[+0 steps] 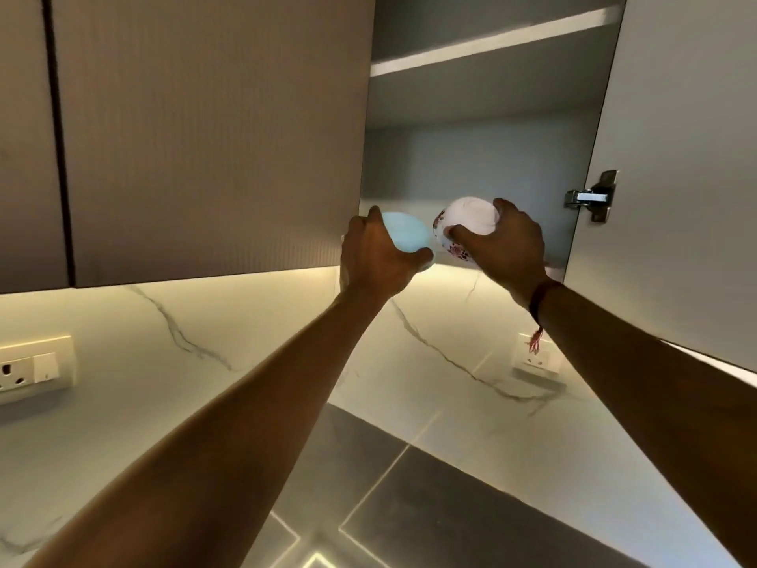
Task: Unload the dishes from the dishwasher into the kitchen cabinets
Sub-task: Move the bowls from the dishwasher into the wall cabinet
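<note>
- Left hand (377,256) grips the blue bowl (403,235), right hand (512,248) the floral bowl (467,223) — side by side.
- Open cabinet (471,166) lies at 12 o'clock — just beyond both.

Home kitchen. Wall cabinets (205,137), one door (676,178) swung open on shelves (491,43); steel hinge (592,196). Marble-veined backsplash (205,321), lit from under the cabinets, socket (35,368) set in it. At the opening, a blue bowl (403,239) and a flowered bowl (467,221).
</note>
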